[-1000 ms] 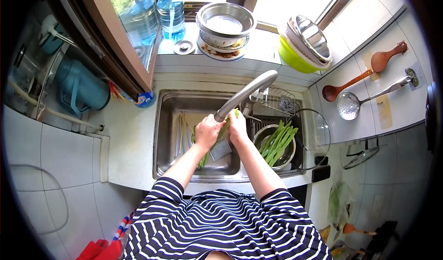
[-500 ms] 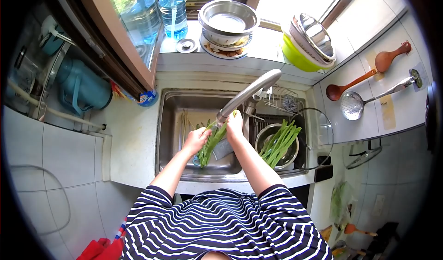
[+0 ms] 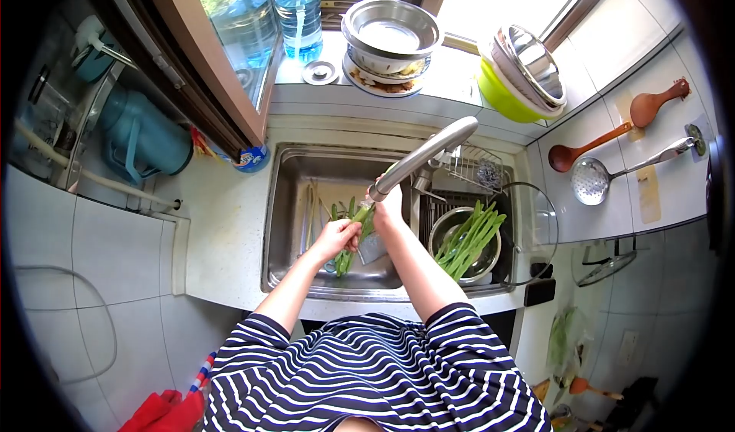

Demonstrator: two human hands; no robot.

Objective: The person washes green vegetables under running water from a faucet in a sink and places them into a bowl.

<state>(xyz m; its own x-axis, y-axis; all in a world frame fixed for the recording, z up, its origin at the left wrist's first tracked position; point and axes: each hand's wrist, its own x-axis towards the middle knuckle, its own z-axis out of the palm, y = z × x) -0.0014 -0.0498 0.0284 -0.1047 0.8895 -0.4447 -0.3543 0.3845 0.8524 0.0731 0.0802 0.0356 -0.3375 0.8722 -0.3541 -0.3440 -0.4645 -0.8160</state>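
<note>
We have greens (image 3: 344,262) mid-frame near the tap (image 3: 429,150), left hand (image 3: 339,237) pinching them in its fingers, right hand (image 3: 388,207) beside them, fingers part-hidden, grip can't be told.

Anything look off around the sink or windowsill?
Nothing looks spilled or broken. One thing askew: the nested basins at the right end of the windowsill are tilted, unlike the bowl stack to their left. The greens jutting past the bowl in the sink look ordinary.
</note>
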